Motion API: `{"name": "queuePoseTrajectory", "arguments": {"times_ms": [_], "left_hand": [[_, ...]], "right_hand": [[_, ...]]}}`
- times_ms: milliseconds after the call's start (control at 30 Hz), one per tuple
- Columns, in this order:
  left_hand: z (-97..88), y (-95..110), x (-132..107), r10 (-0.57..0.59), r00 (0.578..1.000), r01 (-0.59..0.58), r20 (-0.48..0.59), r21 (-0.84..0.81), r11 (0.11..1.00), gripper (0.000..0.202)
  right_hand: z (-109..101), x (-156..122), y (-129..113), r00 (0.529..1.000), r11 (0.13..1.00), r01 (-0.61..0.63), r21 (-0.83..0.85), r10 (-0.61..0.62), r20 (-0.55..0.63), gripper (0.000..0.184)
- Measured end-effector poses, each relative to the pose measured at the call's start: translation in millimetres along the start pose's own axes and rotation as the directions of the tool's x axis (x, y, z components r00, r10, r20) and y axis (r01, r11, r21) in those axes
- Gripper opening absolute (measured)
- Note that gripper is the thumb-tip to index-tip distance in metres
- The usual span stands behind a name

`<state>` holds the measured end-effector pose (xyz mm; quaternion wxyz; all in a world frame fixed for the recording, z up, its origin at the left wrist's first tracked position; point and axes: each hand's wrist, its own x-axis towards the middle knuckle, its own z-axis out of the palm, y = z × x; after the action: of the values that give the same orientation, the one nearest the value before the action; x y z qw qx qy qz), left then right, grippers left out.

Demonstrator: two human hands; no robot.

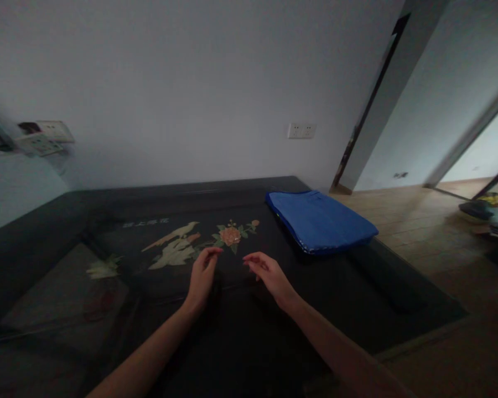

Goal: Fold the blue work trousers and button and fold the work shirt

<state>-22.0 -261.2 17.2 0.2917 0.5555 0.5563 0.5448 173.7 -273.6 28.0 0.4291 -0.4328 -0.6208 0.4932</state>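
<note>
My left hand (204, 275) is over the middle of a dark, glossy tabletop (240, 337), its fingers loosely bent and nothing in them. Level with it, my right hand (273, 277) has its fingers curved inward and slightly apart, also without anything held. A gap separates the two hands. Just beyond them, the tabletop bears a pink flower (230, 236) and pale birds (176, 247) as decoration. To the right of my right hand lies a flat, blue folded cloth item (321, 221) with a patterned edge at its near corner; neither hand touches it.
A pale wall (182, 99) rises behind the table, with a double power socket (301, 130). More socket plates (45, 138) show at the left. Wooden flooring (415, 221) extends to the right, where several blurred items (496, 213) sit at the edge of view.
</note>
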Motion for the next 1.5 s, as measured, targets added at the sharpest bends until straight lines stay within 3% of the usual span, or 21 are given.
{"name": "queuePoseTrajectory", "arguments": {"times_ms": [67,133,233,333,967,1500], "left_hand": [[4.2,1.6,-15.0,0.042,0.998,-0.042,0.045,0.008,0.999,0.022],[5.8,4.3,-24.9,0.086,0.987,-0.089,0.133,0.016,0.996,0.021],[3.2,8.6,-30.0,0.117,0.961,-0.129,0.249,0.031,0.991,0.020],[-0.5,10.2,-30.0,0.099,0.951,-0.118,0.293,0.050,0.992,0.022],[0.5,1.4,-25.4,0.030,0.945,-0.062,0.327,0.088,0.994,0.034],[1.2,1.5,-24.6,0.044,0.950,-0.076,0.310,0.090,0.993,0.035]], "right_hand": [[14.5,-0.8,2.0,1.000,0.999,-0.013,0.031,0.012,0.024,0.021],[24.2,-1.0,5.6,0.997,0.998,0.060,-0.002,-0.060,0.042,0.020],[30.8,-0.9,11.9,0.980,0.975,0.197,-0.105,-0.193,0.052,0.020],[31.8,0.4,16.1,0.971,0.958,0.236,-0.162,-0.225,0.080,0.024],[30.8,-2.6,7.5,0.939,0.930,0.297,-0.216,-0.244,0.242,0.032],[30.2,-2.3,11.0,0.938,0.917,0.308,-0.253,-0.249,0.241,0.029]]}}
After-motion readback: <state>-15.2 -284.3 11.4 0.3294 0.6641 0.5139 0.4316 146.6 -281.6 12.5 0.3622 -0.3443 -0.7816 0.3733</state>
